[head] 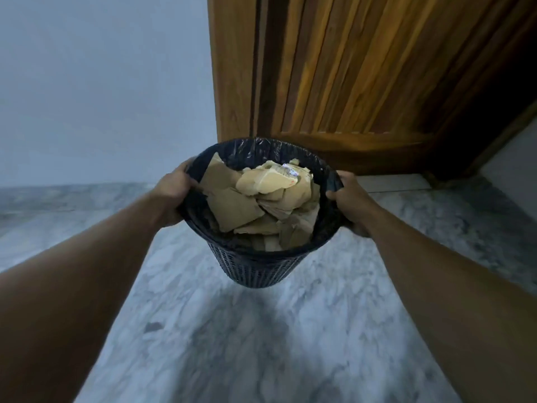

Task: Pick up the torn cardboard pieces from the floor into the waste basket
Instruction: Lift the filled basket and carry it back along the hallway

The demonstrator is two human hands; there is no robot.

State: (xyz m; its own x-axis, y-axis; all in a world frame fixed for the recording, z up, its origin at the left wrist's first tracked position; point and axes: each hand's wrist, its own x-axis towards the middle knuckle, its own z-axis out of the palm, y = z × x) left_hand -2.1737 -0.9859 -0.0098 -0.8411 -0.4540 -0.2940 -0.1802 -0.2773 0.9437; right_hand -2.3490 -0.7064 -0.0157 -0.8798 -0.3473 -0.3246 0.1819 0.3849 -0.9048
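Note:
A dark mesh waste basket (255, 269) lined with a black plastic bag hangs above the marble floor, held between both hands. My left hand (171, 196) grips its left rim and my right hand (348, 203) grips its right rim. Several torn brown cardboard pieces (241, 205) fill the basket almost to the rim; one pale piece near the top carries a white label. No cardboard lies on the visible floor.
A grey marble floor (261, 344) spreads below, with a small dark spot (152, 326) at lower left. A wooden door (363, 68) stands just behind the basket, and a plain pale wall (101, 82) is to its left.

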